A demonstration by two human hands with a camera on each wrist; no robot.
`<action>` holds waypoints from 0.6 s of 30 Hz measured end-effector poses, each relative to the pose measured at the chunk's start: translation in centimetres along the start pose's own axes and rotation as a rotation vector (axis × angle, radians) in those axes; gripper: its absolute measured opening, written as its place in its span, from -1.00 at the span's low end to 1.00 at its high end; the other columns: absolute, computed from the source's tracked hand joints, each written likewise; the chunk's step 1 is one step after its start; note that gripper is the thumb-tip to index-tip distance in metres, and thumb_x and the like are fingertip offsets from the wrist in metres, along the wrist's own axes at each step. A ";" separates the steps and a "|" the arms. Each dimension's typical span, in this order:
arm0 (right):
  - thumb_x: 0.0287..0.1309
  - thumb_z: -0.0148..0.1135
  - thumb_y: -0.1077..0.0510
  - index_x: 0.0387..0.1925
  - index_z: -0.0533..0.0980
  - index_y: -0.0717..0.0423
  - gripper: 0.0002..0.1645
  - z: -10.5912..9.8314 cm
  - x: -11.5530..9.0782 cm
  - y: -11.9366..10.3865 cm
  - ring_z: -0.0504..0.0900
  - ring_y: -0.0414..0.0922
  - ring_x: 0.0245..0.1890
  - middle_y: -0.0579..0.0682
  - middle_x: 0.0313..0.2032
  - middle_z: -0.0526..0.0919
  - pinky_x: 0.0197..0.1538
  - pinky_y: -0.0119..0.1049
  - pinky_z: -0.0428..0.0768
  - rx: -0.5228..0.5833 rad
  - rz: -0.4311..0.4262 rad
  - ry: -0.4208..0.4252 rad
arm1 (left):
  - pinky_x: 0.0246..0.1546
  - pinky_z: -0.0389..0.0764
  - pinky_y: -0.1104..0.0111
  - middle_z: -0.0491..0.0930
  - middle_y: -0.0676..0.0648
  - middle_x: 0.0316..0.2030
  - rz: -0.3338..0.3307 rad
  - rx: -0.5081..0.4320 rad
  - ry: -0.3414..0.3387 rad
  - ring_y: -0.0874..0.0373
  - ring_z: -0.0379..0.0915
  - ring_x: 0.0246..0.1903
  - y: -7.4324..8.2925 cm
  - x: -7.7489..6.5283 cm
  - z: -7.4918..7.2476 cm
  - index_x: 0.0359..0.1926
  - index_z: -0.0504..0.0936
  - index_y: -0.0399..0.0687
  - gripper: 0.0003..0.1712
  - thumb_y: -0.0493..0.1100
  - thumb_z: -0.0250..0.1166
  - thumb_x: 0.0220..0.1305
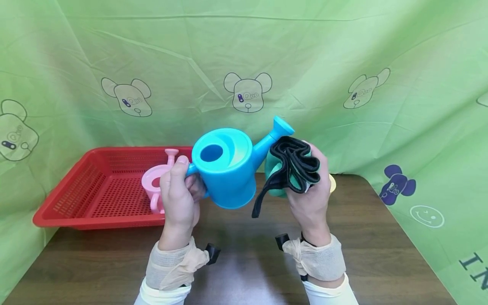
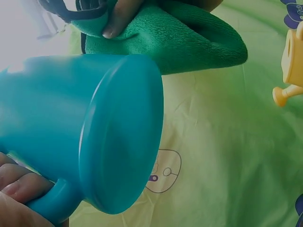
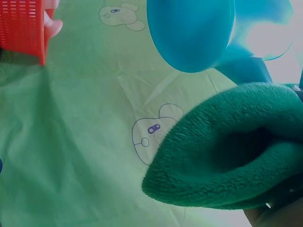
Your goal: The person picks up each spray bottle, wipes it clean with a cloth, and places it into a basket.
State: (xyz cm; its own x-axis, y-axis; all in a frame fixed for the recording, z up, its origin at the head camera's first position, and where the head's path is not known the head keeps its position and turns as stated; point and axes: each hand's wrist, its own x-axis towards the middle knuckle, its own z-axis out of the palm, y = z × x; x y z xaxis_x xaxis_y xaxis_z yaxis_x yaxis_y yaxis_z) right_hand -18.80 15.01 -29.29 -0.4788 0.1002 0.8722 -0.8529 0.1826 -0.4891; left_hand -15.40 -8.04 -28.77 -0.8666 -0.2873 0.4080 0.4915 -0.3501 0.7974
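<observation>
A blue watering can (image 1: 228,182) is held up off the table, its spout pointing right. My left hand (image 1: 177,197) grips it by the handle, thumb on top; the left wrist view shows the can's base (image 2: 125,137) side-on. My right hand (image 1: 314,199) holds a bunched green cloth (image 1: 293,165) with black edging, one black end hanging down. The cloth overlaps the spout in the head view; whether it touches the spout I cannot tell. Its fuzzy green folds (image 3: 203,161) fill much of the right wrist view.
A red plastic basket (image 1: 68,221) stands at the left of the wooden table (image 1: 236,258), with a pink watering can (image 1: 154,182) in it. Behind my right hand is a yellow watering can (image 2: 293,61), mostly hidden in the head view. A green printed curtain (image 1: 190,51) hangs behind.
</observation>
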 end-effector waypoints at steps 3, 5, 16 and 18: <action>0.10 0.35 0.50 0.28 0.39 0.50 -0.32 -0.3 -0.2 0.0 0.63 -0.12 0.22 -0.07 0.19 0.65 0.39 -0.21 0.52 -0.007 0.037 -0.096 | -0.70 -0.07 0.32 0.13 0.05 -0.79 -0.003 -0.017 -0.004 0.17 -0.04 -0.77 0.0 0.1 0.0 -0.72 0.12 -0.06 -0.39 -0.05 -0.06 0.55; 0.07 0.33 0.54 0.31 0.40 0.45 -0.28 -0.4 -0.3 0.0 0.62 -0.14 0.23 -0.02 0.20 0.65 0.40 -0.23 0.51 -0.011 0.071 -0.162 | -0.70 -0.07 0.31 0.13 0.05 -0.78 -0.002 -0.022 0.003 0.17 -0.05 -0.77 0.0 0.1 -0.1 -0.72 0.12 -0.05 -0.39 -0.03 -0.04 0.56; 0.10 0.33 0.56 0.39 0.40 0.27 -0.21 -0.5 -0.5 0.0 0.61 -0.28 0.23 0.27 0.20 0.66 0.38 -0.38 0.50 -0.063 0.164 -0.363 | -0.70 -0.05 0.29 0.13 0.06 -0.78 0.024 -0.038 0.032 0.16 -0.04 -0.77 0.5 0.1 -0.2 -0.71 0.12 -0.05 -0.38 0.00 -0.01 0.56; 0.11 0.32 0.55 0.41 0.40 0.25 -0.20 -0.7 -0.6 0.2 0.60 -0.30 0.22 0.27 0.20 0.67 0.37 -0.42 0.50 -0.062 0.168 -0.385 | -0.70 -0.05 0.28 0.13 0.06 -0.78 0.026 -0.041 0.031 0.16 -0.04 -0.77 0.5 0.1 -0.2 -0.71 0.12 -0.05 -0.38 -0.01 -0.01 0.56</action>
State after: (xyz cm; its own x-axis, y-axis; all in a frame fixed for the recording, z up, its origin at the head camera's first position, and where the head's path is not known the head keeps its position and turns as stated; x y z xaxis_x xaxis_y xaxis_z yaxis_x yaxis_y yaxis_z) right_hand -18.49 15.62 -29.92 -0.6627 -0.2370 0.7104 -0.7481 0.2542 -0.6130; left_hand -15.23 -8.44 -28.41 -0.8509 -0.3243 0.4133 0.5171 -0.3786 0.7676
